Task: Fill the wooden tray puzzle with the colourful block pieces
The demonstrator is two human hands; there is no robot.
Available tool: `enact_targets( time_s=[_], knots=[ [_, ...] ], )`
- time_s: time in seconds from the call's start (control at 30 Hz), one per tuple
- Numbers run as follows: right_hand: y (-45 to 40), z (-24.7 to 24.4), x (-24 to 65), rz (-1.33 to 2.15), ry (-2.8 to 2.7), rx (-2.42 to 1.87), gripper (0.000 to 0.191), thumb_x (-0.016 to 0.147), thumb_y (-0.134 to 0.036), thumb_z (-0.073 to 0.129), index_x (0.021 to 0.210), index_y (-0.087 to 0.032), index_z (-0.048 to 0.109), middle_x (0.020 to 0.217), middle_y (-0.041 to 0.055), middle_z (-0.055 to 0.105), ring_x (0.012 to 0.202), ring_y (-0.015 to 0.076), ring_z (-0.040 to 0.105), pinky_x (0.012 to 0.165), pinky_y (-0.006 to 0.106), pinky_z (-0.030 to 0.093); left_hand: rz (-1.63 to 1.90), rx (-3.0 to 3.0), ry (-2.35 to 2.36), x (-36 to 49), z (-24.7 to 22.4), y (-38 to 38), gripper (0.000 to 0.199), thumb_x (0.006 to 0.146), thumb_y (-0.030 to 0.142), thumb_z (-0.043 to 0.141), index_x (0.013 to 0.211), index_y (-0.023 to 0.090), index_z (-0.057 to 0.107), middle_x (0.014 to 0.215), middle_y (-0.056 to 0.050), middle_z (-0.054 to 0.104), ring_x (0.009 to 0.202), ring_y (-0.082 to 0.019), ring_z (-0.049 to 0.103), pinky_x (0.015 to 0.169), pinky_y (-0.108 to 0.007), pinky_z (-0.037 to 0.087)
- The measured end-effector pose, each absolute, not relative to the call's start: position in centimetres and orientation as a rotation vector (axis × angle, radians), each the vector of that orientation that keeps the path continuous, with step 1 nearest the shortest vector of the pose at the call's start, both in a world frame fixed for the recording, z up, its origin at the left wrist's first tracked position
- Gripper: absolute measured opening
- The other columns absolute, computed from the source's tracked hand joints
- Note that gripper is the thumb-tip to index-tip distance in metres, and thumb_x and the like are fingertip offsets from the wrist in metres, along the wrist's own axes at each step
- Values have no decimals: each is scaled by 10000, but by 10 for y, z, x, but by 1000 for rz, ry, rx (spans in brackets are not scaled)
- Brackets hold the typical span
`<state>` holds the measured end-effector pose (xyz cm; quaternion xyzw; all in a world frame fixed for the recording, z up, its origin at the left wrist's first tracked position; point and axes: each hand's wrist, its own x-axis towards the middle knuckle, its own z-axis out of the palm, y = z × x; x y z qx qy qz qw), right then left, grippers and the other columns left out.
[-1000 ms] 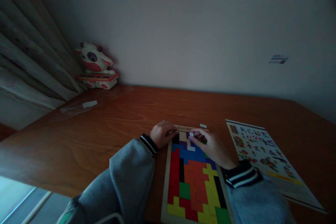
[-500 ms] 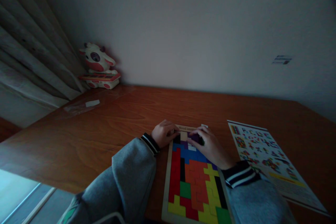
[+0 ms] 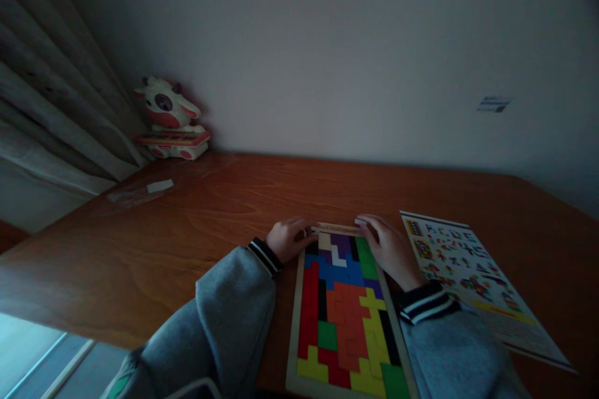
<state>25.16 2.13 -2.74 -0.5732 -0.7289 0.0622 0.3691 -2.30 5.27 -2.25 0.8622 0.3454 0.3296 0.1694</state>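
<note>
A wooden puzzle board lies on the table, filled with coloured block pieces in red, orange, yellow, blue, green and purple. My left hand grips its far left corner between thumb and fingers. Over the far right corner rests my right hand, thumb and fingers apart, beside a long green piece. A small white thing shows at its fingertips; I cannot tell what it is. Near the far end sit a white L-shaped spot, a purple piece and a bare wood-coloured patch.
A printed sheet with coloured figures lies right of the board. At the back left stands a cow-shaped toy keyboard by the curtain. Clear plastic with a white label lies on the wooden table.
My right hand has moved right, off the purple pieces to the board's far right corner, uncovering the green piece and white spot. My left hand stays at its corner. The view has shifted slightly.
</note>
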Motion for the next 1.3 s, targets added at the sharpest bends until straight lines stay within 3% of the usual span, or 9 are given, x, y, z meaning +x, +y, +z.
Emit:
enact_targets(
  time_s=[0.17,0.27,0.43,0.57,0.77,0.93,1.03,1.13,1.3],
  knots=[
    [26,-35,262,269,-1842,-1552,265,933,-411,529,983,-250,734,1060,70,757,1024,255,689,946,442,510,1013,2453,917,-23,-23,53,196,942,326,592,989,217,748,931,-59,713,823,-164,668,759,-261,542],
    [29,-39,265,379,-1709,-1596,271,887,-461,587,980,-254,736,995,62,767,948,255,708,868,432,538,1048,2440,906,-22,-23,53,221,959,296,554,1034,218,747,994,-78,718,894,-180,678,804,-283,552],
    [35,-47,268,448,-1595,-1581,353,859,-481,604,1041,-194,700,933,75,762,825,211,713,753,367,568,988,2454,956,-23,-22,52,222,961,319,561,1081,228,724,974,-56,735,841,-162,681,795,-269,554],
    [34,-44,268,431,-1606,-1557,315,870,-472,594,984,-204,713,946,76,756,856,223,703,788,386,555,1080,2569,869,-22,-22,53,239,976,279,527,1055,241,749,1044,-73,722,922,-190,661,850,-321,535],
    [24,-19,245,424,-1697,-1420,299,894,-491,575,959,-233,712,959,85,757,869,242,708,794,401,563,1038,2536,975,-20,-23,53,235,972,271,526,1084,222,726,955,-70,717,817,-167,656,761,-278,542],
    [22,1,210,661,-1884,-1303,206,899,-355,580,1009,-244,714,931,53,762,834,209,724,773,361,575,1010,2513,1091,-21,-24,53,185,944,261,568,1037,207,719,892,-55,714,762,-162,642,745,-279,531],
    [23,2,196,616,-1943,-1288,252,910,-281,547,1116,-256,691,936,44,747,838,193,710,783,353,563,993,2520,1104,-22,-23,53,181,936,247,573,1034,209,720,896,-54,709,760,-165,635,734,-280,522],
    [23,-5,191,555,-1944,-1265,221,912,-253,530,1046,-240,706,977,55,733,855,188,696,799,346,549,946,2536,1096,-22,-22,52,204,945,240,557,1069,218,717,906,-52,703,768,-165,630,731,-278,514],
    [14,-11,196,602,-1898,-1266,190,921,-326,555,998,-240,705,958,48,732,854,188,693,791,335,550,936,2543,1087,-21,-22,52,185,945,241,559,1031,208,720,900,-55,701,782,-171,631,732,-279,513]
  ],
)
